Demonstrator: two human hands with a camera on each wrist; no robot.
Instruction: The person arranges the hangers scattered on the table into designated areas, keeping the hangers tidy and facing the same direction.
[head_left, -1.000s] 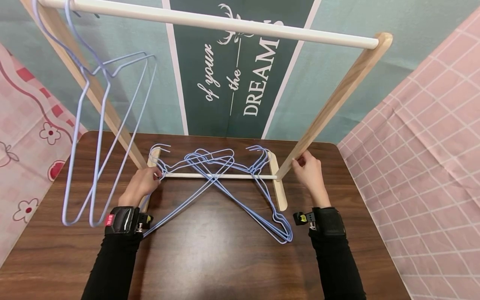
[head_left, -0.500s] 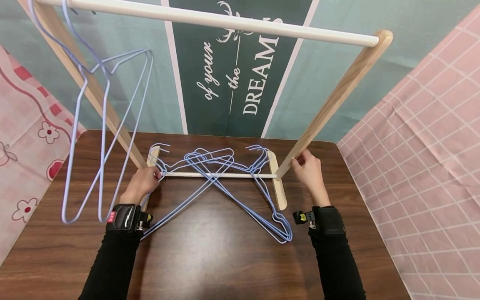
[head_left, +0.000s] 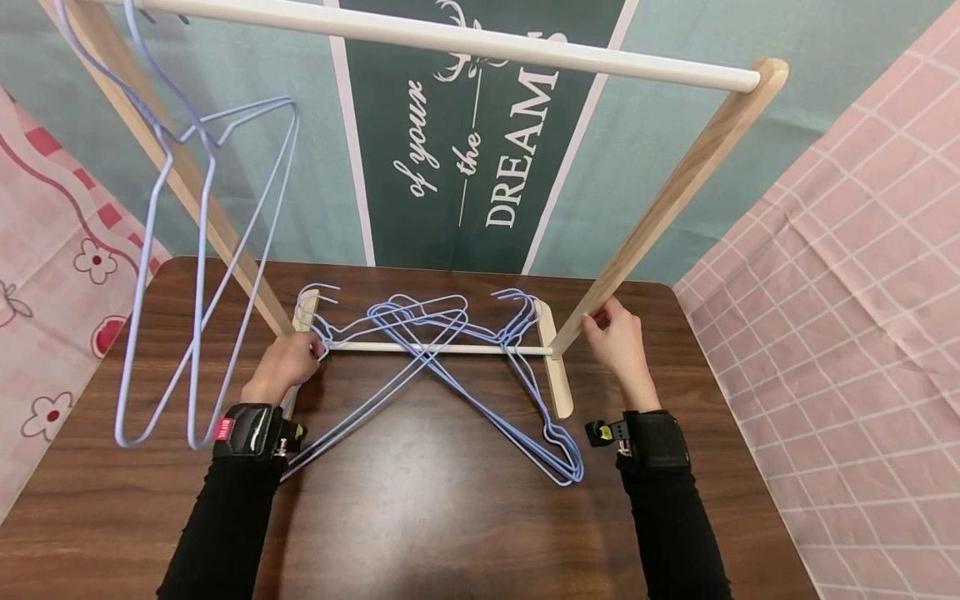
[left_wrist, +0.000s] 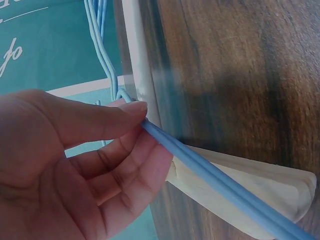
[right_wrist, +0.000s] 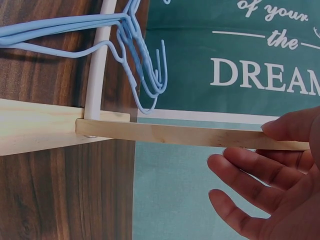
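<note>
Brown wood-grain tabletop [head_left: 442, 533] fills the lower part of the head view, backed by teal cloth [head_left: 675, 225] with a dark green panel [head_left: 420, 237] lettered in white; pink checked cloth [head_left: 847, 250] covers the right side and flowered cloth [head_left: 56, 267] the left. On the table stands a rack with a left post [head_left: 187, 182] and a right post [head_left: 663, 204] of pale wood, joined by a white upper rod [head_left: 450, 36] and a white lower rod [head_left: 487, 351]. Two hanging hangers [head_left: 200, 275], light blue, hook over the upper rod near its left end. Two more groups of blue hangers lie across the lower rod, crossing each other near its middle. At the rack's left end, the left hand [head_left: 281, 367] pinches the left group of hangers [left_wrist: 200, 166] between thumb and fingers, and their wires run over the left foot [left_wrist: 260, 177]. Hooks of the right group of hangers [right_wrist: 75, 24] lie beside the right foot [head_left: 559, 387]. The right hand [head_left: 621, 346] pinches the right post low down, thumb on one side and fingers on the other, the lower fingers spread apart. Both arms wear black sleeves [head_left: 228, 517].
</note>
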